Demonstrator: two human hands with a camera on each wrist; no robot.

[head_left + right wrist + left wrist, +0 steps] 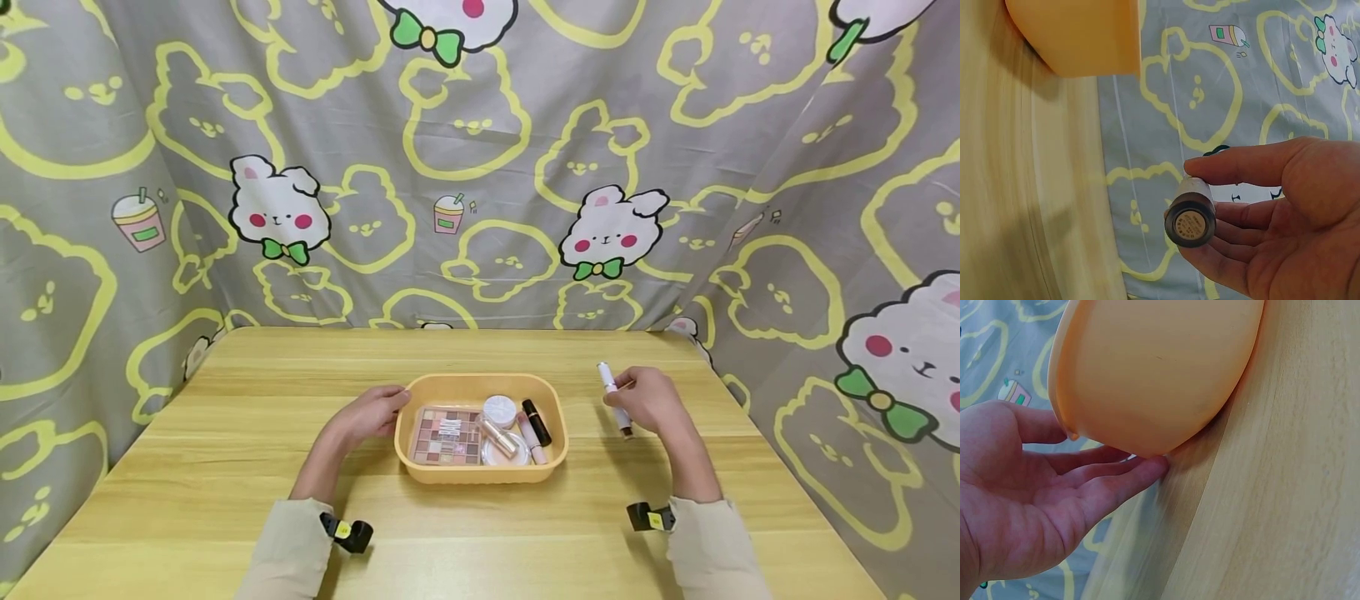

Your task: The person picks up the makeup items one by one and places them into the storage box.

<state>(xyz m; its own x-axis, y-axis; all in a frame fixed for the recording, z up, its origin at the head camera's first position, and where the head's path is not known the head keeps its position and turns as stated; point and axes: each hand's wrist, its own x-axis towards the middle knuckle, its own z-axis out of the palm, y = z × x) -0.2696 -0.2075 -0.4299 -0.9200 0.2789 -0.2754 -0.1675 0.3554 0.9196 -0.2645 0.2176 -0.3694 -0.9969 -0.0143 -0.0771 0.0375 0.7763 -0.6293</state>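
Observation:
My left hand [367, 415] grips the left end of an orange-yellow plastic tray [480, 475], thumb at the rim and fingers against its outer wall [1160, 369]. Inside lie an eyeshadow palette [429, 440], a round white-lidded container [499, 411], a clear round compact [492, 457], a lipstick-like tube [498, 437], a pale pink tube [531, 439] and a black tube [536, 422]. To the right of the tray, my right hand [654, 400] pinches a slim white cosmetic stick [605, 374] between thumb and fingers. Its dark brown end [1190, 224], bearing a round label, faces the right wrist camera.
The tray stands on a light wood-grain table [480, 550]. A grey curtain [360, 125] with yellow outlines and white rabbits hangs behind and along both sides of the table. Black cameras [352, 535] are strapped at both wrists.

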